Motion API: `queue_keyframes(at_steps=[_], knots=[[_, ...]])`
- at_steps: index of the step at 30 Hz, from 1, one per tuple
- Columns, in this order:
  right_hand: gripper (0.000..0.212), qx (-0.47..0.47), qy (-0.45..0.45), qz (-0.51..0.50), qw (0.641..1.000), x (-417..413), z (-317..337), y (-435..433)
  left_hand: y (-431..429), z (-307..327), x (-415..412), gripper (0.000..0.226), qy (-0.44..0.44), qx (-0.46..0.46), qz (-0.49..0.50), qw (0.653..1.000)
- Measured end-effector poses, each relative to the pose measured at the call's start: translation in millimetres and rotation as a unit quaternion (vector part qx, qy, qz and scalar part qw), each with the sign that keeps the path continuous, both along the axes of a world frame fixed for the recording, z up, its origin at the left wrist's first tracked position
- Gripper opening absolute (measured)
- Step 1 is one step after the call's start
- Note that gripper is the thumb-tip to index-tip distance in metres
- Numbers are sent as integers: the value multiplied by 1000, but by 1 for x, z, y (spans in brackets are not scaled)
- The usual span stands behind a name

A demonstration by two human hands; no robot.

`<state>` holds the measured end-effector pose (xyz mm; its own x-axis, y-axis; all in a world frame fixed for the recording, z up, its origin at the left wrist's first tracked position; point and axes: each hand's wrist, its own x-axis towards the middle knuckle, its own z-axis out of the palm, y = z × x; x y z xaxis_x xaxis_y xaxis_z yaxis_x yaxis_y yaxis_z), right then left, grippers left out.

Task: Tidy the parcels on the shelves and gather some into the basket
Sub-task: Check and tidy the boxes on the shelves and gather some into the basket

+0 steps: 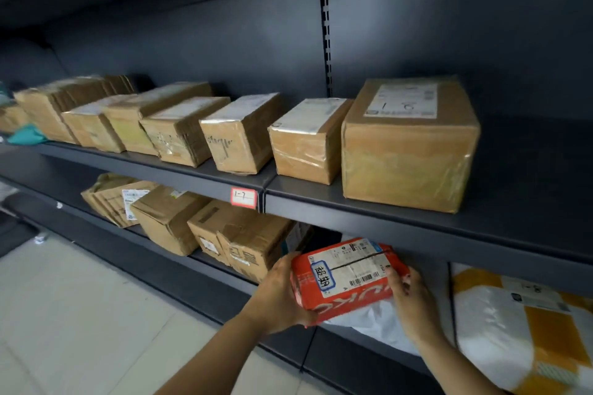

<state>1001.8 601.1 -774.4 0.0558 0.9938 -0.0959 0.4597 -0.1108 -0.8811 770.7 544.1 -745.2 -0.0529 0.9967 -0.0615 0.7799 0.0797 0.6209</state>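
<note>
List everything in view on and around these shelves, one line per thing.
upper-shelf boxes: about eight, brown cardboard, in a row on the upper shelf; the far-left ones are blurred
lower-shelf boxes: about four, brown cardboard, on the lower shelf left of the hands
red parcel: one, red with a white label, held in front of the lower shelf
white bag: one, white, on the lower shelf beneath the red parcel
white-and-yellow bag: one, on the lower shelf at far right
shelf tag: one, white with a red border, on the upper shelf's front edge
teal item: one, on the upper shelf at far left; blurred
shelving: dark grey
floor: pale, lower left
left hand: grips the red parcel's left end
right hand: grips its right end
</note>
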Motion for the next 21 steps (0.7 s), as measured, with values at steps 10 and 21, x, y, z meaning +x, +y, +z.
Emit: queue_keyframes(at_steps=[10, 21], knots=[[40, -98, -66, 95, 988, -1, 142, -94, -76, 150, -20, 104, 2, -148, -1, 989], [43, -131, -27, 348, 928, -53, 322, -157, -206, 340, -86, 98, 72, -67, 52, 994]])
